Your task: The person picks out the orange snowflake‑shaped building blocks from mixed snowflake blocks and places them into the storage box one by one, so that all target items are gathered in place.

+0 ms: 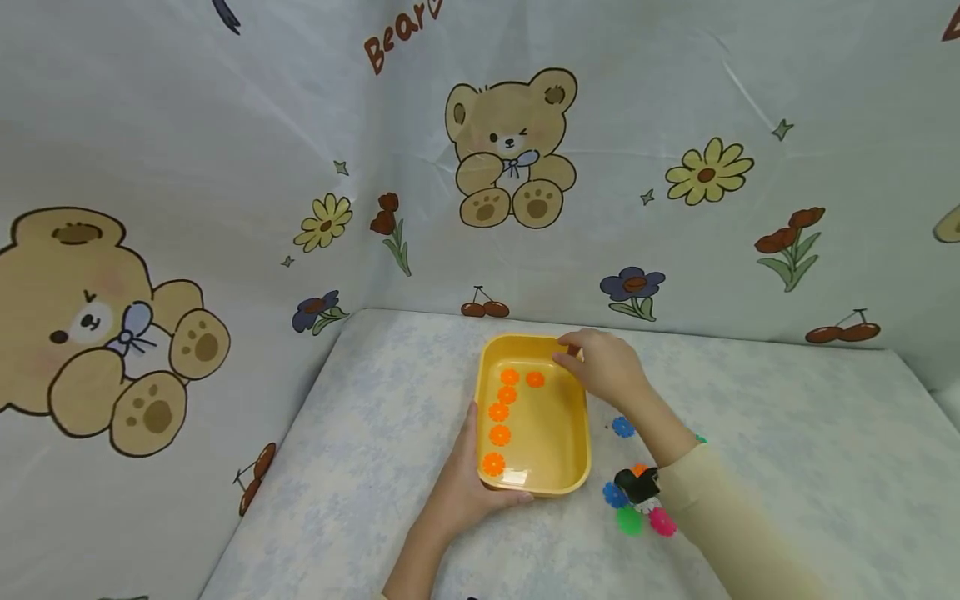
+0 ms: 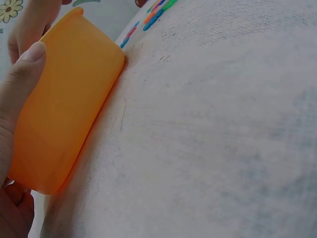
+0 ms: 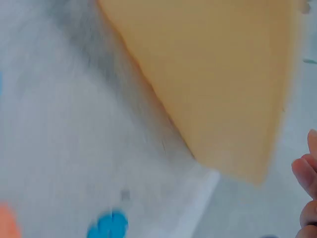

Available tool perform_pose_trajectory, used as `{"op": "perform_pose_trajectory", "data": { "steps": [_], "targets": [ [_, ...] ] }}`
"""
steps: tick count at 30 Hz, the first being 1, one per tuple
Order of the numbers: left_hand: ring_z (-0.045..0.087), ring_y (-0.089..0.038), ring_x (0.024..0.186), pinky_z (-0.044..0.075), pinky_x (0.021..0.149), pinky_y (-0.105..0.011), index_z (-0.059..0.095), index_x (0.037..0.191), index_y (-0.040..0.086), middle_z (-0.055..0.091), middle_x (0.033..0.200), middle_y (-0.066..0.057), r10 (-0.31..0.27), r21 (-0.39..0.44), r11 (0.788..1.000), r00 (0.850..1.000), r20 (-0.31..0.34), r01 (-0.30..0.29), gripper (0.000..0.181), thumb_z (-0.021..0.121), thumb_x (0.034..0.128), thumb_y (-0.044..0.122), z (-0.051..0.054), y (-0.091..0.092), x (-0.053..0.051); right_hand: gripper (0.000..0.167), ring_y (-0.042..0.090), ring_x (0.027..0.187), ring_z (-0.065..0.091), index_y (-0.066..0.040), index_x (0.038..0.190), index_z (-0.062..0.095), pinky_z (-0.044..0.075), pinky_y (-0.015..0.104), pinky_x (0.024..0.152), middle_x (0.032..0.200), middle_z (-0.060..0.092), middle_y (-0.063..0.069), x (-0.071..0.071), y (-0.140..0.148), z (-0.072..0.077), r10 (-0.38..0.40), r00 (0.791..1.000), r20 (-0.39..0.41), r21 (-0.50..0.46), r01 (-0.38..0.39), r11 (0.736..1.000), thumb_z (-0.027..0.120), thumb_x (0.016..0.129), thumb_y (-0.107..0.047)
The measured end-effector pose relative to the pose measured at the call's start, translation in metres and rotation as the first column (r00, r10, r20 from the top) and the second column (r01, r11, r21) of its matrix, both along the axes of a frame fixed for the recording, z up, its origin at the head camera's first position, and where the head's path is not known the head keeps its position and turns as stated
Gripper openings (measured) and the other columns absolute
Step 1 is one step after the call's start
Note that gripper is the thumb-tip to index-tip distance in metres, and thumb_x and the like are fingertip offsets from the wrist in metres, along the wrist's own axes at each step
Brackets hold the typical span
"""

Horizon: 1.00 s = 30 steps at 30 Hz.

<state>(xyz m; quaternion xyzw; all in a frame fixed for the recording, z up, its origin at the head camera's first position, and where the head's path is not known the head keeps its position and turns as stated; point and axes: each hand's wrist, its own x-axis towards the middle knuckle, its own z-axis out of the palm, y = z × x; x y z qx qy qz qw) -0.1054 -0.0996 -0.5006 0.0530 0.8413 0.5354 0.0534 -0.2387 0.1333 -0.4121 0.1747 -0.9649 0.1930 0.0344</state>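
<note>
A yellow plastic tray [image 1: 551, 417] lies on the table, its deep outer wall filling part of the left wrist view. My left hand [image 1: 463, 492] grips its near left corner, thumb along the near wall. Several orange flower-shaped discs [image 1: 498, 435] run down the left side inside, with another orange disc [image 1: 535, 379] near the far end. Over the tray's far right corner is my right hand [image 1: 607, 367], thumb and forefinger bent with a small gap between them. No piece shows between those fingers [image 3: 304, 173] in the right wrist view, though they are partly cut off.
Right of the tray, a small pile holds a green disc [image 1: 629, 522], a pink disc [image 1: 663, 522], blue and orange discs and a black piece [image 1: 637, 485]. One blue disc [image 1: 623, 427] lies apart, near the right forearm. A bear-print cloth [image 1: 420, 250] hangs behind the table.
</note>
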Motion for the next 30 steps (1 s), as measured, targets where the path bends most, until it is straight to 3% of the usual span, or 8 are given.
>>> {"op": "perform_pose_trajectory", "data": {
  "steps": [4, 8, 13, 17, 25, 30],
  "targets": [
    [0.019, -0.017, 0.152, 0.022, 0.121, -0.052, -0.011, 0.155, 0.045, 0.005, 0.166, 0.009, 0.000, 0.030, 1.000, 1.000, -0.017, 0.000, 0.144, 0.092, 0.0552, 0.059, 0.001, -0.001, 0.000, 0.037, 0.017, 0.070, 0.054, -0.011, 0.121, 0.070, 0.051, 0.032, 0.064, 0.099, 0.071, 0.005, 0.018, 0.030, 0.011, -0.046, 0.999, 0.016, -0.028, 0.046, 0.999, 0.067, 0.095, -0.037],
    [0.019, -0.016, 0.152, 0.022, 0.121, -0.052, -0.011, 0.154, 0.047, 0.005, 0.166, 0.011, 0.014, 0.022, 1.000, 1.000, 0.002, -0.014, 0.144, 0.092, 0.0533, 0.060, 0.002, -0.001, 0.002, 0.039, 0.019, 0.076, 0.058, -0.011, 0.123, 0.069, 0.056, 0.038, 0.068, 0.102, 0.071, 0.007, 0.041, 0.063, 0.009, -0.097, 0.993, 0.060, -0.004, 0.097, 0.995, 0.068, 0.094, -0.037],
    [0.020, -0.016, 0.152, 0.023, 0.121, -0.052, -0.010, 0.154, 0.047, 0.005, 0.166, 0.011, 0.016, 0.024, 1.000, 1.000, 0.002, -0.016, 0.145, 0.092, 0.0526, 0.060, 0.001, 0.000, 0.001, 0.038, 0.026, 0.090, 0.062, -0.011, 0.122, 0.070, 0.057, 0.047, 0.076, 0.101, 0.070, 0.005, 0.066, 0.106, -0.013, -0.114, 0.980, 0.165, 0.037, 0.109, 0.993, 0.073, 0.090, -0.031],
    [0.019, -0.017, 0.152, 0.023, 0.121, -0.052, -0.011, 0.154, 0.046, 0.005, 0.166, 0.011, 0.012, 0.014, 1.000, 1.000, 0.000, -0.012, 0.144, 0.091, 0.0538, 0.061, 0.001, 0.000, 0.001, 0.038, 0.027, 0.097, 0.062, -0.012, 0.122, 0.070, 0.056, 0.052, 0.082, 0.102, 0.068, 0.001, 0.081, 0.136, -0.035, -0.092, 0.954, 0.285, 0.046, 0.083, 0.996, 0.075, 0.089, -0.029],
    [0.017, -0.016, 0.152, 0.022, 0.121, -0.052, -0.012, 0.154, 0.046, 0.004, 0.166, 0.010, 0.015, -0.003, 1.000, 1.000, 0.011, -0.015, 0.144, 0.091, 0.0543, 0.062, 0.001, -0.001, 0.002, 0.039, 0.024, 0.098, 0.061, -0.016, 0.116, 0.073, 0.055, 0.052, 0.085, 0.103, 0.067, 0.000, 0.090, 0.155, -0.052, -0.127, 0.916, 0.381, 0.087, 0.102, 0.991, 0.078, 0.083, -0.036],
    [0.018, -0.017, 0.152, 0.023, 0.121, -0.052, -0.012, 0.154, 0.046, 0.005, 0.166, 0.010, 0.012, -0.008, 1.000, 1.000, 0.011, -0.012, 0.144, 0.091, 0.0547, 0.062, 0.001, 0.000, 0.002, 0.033, 0.027, 0.100, 0.060, -0.016, 0.111, 0.074, 0.055, 0.054, 0.086, 0.104, 0.067, 0.002, 0.091, 0.160, -0.058, -0.114, 0.920, 0.375, 0.086, 0.088, 0.992, 0.080, 0.082, -0.031]
  ]
}}
